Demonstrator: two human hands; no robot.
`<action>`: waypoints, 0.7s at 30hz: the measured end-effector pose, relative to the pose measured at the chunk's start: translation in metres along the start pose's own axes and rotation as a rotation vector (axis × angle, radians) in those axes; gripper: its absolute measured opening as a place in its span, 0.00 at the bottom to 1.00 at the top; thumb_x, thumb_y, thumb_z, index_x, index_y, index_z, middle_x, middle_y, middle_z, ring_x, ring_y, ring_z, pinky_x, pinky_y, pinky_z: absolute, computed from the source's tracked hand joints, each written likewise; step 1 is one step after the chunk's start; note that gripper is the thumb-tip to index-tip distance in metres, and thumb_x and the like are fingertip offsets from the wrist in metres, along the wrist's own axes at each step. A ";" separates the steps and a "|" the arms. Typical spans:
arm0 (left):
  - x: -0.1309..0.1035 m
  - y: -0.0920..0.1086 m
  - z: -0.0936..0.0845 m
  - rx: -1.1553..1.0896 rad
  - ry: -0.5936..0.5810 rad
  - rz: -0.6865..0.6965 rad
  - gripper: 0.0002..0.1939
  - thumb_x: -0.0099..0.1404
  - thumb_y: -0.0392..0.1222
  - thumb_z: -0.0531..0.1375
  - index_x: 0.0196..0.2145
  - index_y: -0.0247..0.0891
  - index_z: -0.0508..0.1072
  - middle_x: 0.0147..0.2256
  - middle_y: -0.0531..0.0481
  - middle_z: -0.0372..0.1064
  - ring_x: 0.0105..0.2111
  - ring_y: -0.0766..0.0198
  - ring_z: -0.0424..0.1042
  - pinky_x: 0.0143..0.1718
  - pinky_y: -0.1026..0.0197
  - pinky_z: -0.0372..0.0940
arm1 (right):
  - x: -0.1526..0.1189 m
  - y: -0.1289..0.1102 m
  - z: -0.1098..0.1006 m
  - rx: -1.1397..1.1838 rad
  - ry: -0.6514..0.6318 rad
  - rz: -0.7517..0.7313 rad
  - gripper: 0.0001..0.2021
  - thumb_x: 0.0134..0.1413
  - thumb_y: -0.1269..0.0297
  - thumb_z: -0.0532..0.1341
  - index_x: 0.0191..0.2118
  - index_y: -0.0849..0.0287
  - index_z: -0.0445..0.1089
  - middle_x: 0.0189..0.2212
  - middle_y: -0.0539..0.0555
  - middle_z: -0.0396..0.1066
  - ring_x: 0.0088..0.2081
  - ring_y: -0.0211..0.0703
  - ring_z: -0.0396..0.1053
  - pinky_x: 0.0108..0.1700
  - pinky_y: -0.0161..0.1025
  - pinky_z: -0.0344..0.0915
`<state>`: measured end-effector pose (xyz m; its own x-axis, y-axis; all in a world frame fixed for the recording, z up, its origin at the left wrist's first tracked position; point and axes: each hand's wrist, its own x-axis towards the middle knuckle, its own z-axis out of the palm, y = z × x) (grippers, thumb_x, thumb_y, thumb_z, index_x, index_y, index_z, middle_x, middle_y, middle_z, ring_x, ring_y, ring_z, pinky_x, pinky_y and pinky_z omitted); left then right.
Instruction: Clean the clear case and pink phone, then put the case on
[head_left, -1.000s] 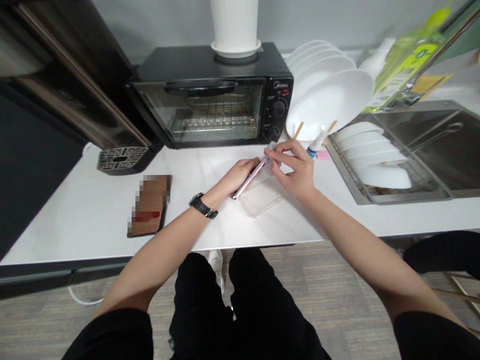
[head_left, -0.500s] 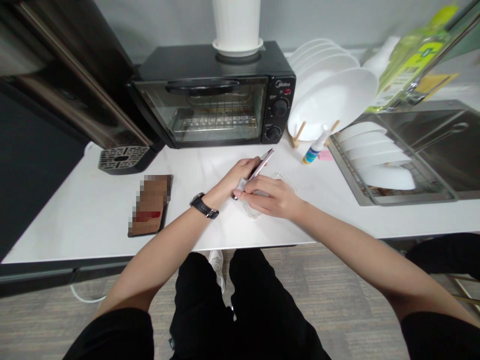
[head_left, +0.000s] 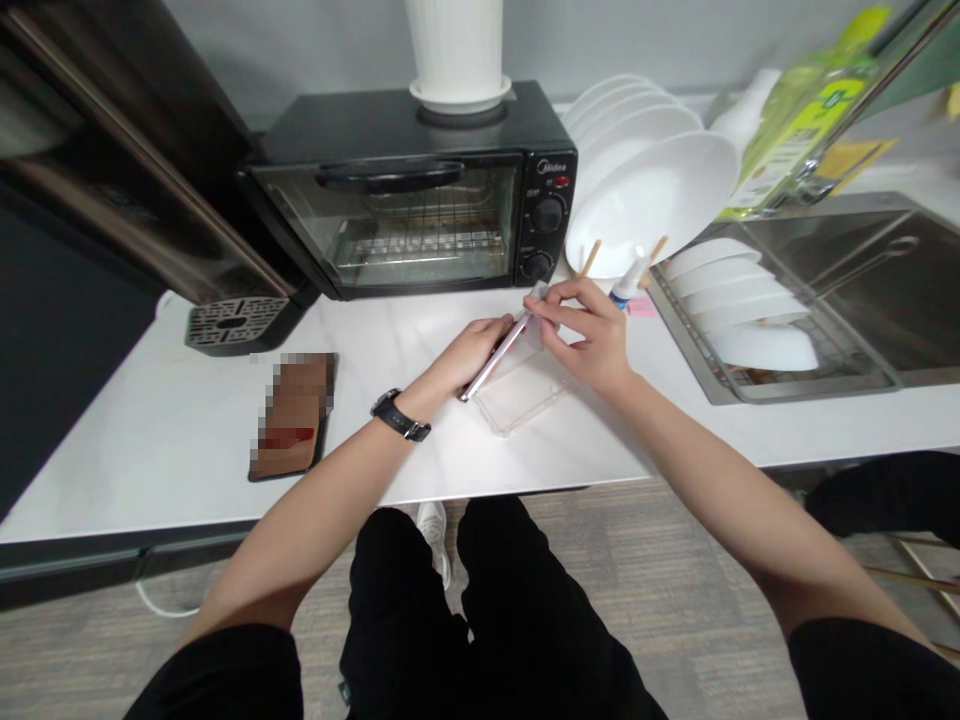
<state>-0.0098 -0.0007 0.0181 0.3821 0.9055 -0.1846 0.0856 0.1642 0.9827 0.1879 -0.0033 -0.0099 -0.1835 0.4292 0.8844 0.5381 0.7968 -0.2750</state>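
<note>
My left hand (head_left: 480, 350) is closed round a phone (head_left: 501, 358), which is tipped up so that its thin pinkish side edge faces me. At the far end of that edge my right hand (head_left: 589, 330) pinches a small whitish cloth or wipe (head_left: 540, 290) against the phone. The fingers partly cover the wipe, so its exact kind is unclear. A clear phone case (head_left: 517, 400) lies on the white counter under and beside my right hand. Just beyond the right hand stands a small spray bottle (head_left: 621, 298) with a blue label, partly hidden by the fingers.
Behind my hands sits a black toaster oven (head_left: 405, 220) with a white pot (head_left: 457, 50) on top. White plates (head_left: 652, 190) stand in a rack to its right, next to a sink (head_left: 787, 395). On the left lies another phone-like slab (head_left: 292, 420), partly pixelated.
My right hand has moved with the wipe from the phone's near end to its far end. The clear case beneath shows more now. The view has shifted slightly.
</note>
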 end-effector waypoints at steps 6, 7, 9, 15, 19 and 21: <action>0.003 -0.002 -0.003 -0.036 -0.016 0.038 0.15 0.69 0.48 0.61 0.27 0.38 0.71 0.22 0.55 0.65 0.25 0.68 0.63 0.33 0.64 0.61 | -0.003 -0.031 0.010 0.063 -0.126 -0.156 0.14 0.70 0.69 0.61 0.56 0.50 0.77 0.39 0.53 0.72 0.39 0.39 0.73 0.34 0.36 0.76; 0.005 -0.002 -0.004 -0.014 -0.011 0.059 0.15 0.70 0.47 0.61 0.27 0.37 0.71 0.24 0.55 0.67 0.27 0.68 0.64 0.34 0.64 0.62 | -0.004 -0.038 0.012 0.070 -0.162 -0.212 0.14 0.70 0.70 0.62 0.56 0.51 0.76 0.39 0.52 0.72 0.39 0.38 0.73 0.35 0.37 0.76; 0.009 -0.001 -0.004 0.080 0.008 0.077 0.17 0.72 0.47 0.60 0.28 0.36 0.73 0.26 0.53 0.69 0.30 0.67 0.67 0.36 0.64 0.63 | -0.007 -0.050 0.016 0.061 -0.220 -0.319 0.12 0.68 0.72 0.64 0.54 0.54 0.75 0.38 0.51 0.74 0.38 0.38 0.73 0.37 0.37 0.75; 0.019 -0.005 -0.005 0.236 0.026 0.021 0.22 0.76 0.51 0.56 0.28 0.36 0.75 0.26 0.53 0.70 0.31 0.65 0.69 0.36 0.63 0.62 | -0.012 -0.064 0.025 0.071 -0.280 -0.371 0.09 0.69 0.72 0.64 0.51 0.57 0.72 0.37 0.50 0.77 0.38 0.38 0.75 0.38 0.37 0.75; 0.011 -0.005 -0.006 0.077 -0.009 0.092 0.17 0.73 0.50 0.59 0.30 0.37 0.74 0.26 0.53 0.71 0.32 0.66 0.69 0.37 0.64 0.63 | -0.006 -0.042 0.015 0.098 -0.220 -0.273 0.09 0.69 0.69 0.64 0.51 0.53 0.75 0.37 0.50 0.73 0.37 0.37 0.73 0.36 0.36 0.75; 0.006 -0.003 -0.005 0.037 -0.009 0.086 0.17 0.72 0.49 0.59 0.29 0.37 0.74 0.24 0.54 0.69 0.29 0.66 0.68 0.37 0.64 0.63 | -0.002 -0.026 0.007 0.077 -0.152 -0.199 0.14 0.70 0.70 0.62 0.56 0.50 0.76 0.40 0.52 0.73 0.40 0.38 0.74 0.36 0.36 0.75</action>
<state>-0.0125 0.0067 0.0143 0.3973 0.9123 -0.0995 0.0856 0.0711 0.9938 0.1684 -0.0221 -0.0073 -0.4043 0.3150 0.8587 0.4157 0.8995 -0.1343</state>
